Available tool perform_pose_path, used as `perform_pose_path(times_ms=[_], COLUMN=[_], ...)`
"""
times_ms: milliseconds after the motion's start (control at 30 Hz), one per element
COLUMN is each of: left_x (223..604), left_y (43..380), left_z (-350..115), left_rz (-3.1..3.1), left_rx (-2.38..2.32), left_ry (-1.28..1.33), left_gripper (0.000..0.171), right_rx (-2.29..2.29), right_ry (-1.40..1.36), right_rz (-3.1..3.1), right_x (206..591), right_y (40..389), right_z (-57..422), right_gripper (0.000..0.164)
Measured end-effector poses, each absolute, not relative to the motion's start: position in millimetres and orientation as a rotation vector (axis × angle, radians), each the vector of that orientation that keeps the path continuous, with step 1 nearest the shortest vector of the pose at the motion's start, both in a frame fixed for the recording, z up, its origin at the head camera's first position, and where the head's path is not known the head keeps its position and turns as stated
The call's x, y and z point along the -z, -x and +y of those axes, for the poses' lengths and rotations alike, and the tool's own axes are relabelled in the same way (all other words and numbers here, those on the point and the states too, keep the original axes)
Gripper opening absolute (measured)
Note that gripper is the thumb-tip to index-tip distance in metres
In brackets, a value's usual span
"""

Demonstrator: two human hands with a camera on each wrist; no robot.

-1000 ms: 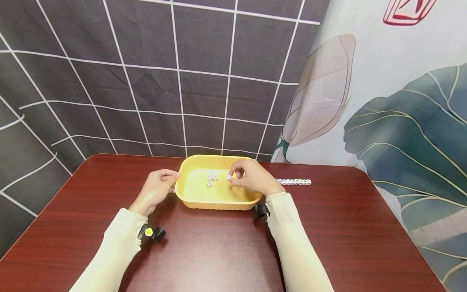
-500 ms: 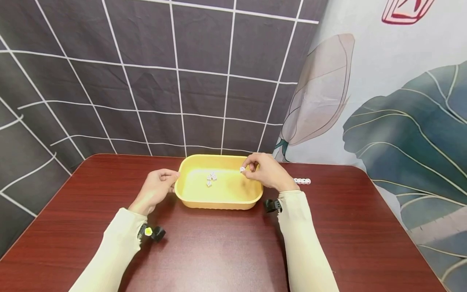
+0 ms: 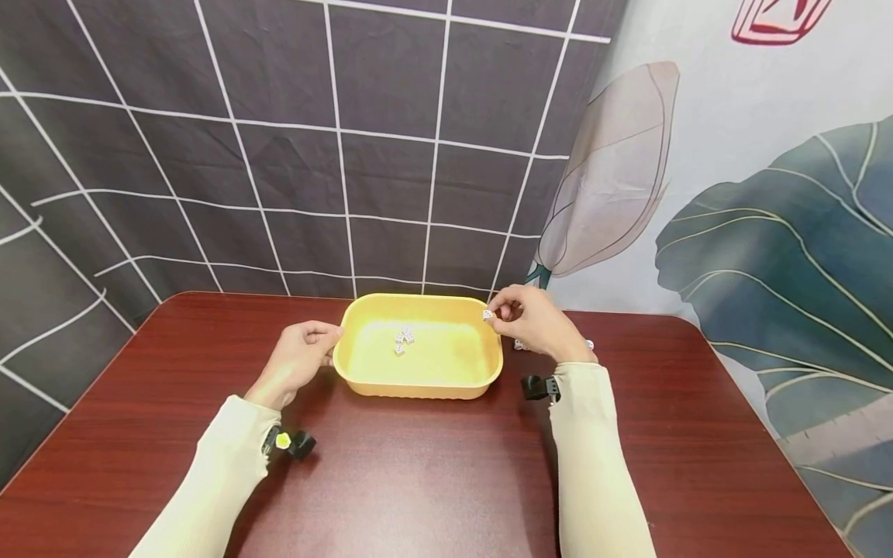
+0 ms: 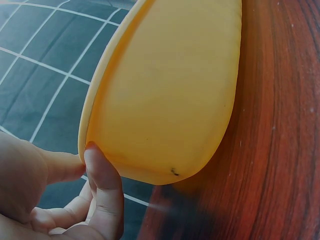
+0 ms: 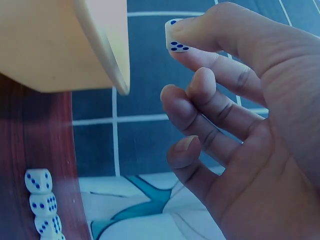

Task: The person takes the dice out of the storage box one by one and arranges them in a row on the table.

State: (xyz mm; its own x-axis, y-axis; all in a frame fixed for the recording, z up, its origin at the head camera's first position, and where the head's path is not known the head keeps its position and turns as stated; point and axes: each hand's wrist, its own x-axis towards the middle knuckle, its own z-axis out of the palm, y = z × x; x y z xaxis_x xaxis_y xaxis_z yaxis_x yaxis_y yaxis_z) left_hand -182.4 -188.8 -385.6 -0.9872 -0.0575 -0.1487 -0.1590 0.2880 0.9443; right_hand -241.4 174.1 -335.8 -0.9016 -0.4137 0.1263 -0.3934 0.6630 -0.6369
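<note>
My right hand (image 3: pixel 533 322) pinches 1 white die (image 3: pixel 487 315) between thumb and index finger, holding it up by the right end of the yellow tray (image 3: pixel 446 356); from my right wrist I see blue pips on the die and a gap between it and the tray's rim. The other 3 fingers (image 5: pixel 181 107) of that hand are bent inward, apart from the die. My left hand (image 3: pixel 296 360) pinches the tray's left end, thumb and fingers closed on the rim, and from that wrist a small dark mark (image 4: pixel 174 171) shows on the yellow plastic. Inside the tray, left of its middle, sits a small cluster of dice (image 3: pixel 405 337), with 1 lying a little nearer to me; they are too small to count surely. On the desk (image 3: pixel 432 465), to the right of the tray, runs a row of dice (image 5: pixel 43 205), its middle hidden behind my right hand in the head view; my right wrist view shows 3 of them and part of another, touching end to end. Beyond the desk hangs a dark cloth (image 3: pixel 279 170) with white grid lines.
</note>
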Motion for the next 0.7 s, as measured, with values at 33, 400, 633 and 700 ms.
perform_pose_path(times_ms=[33,400,633,700], left_x=[386,385,385,386], left_y=[183,182,182,182], left_z=[-189,-188,-187,-188], left_rz=[2.451,2.449,2.446,2.448], left_rx=[-1.812,-1.813,-1.818,-1.818], left_ry=[0.208,0.203,0.203,0.198], left_gripper=[0.035,0.035,0.035,0.035], right_rx=[1.079,1.112,1.150,1.142], right_ry=[0.682,0.600,0.562,0.530], right_rz=[2.839,2.868,2.911,2.927], right_x=[335,337,339,339], right_y=[241,243,242,241], right_z=[176,201,218,224], right_gripper=[0.004,0.007,0.007,0.007])
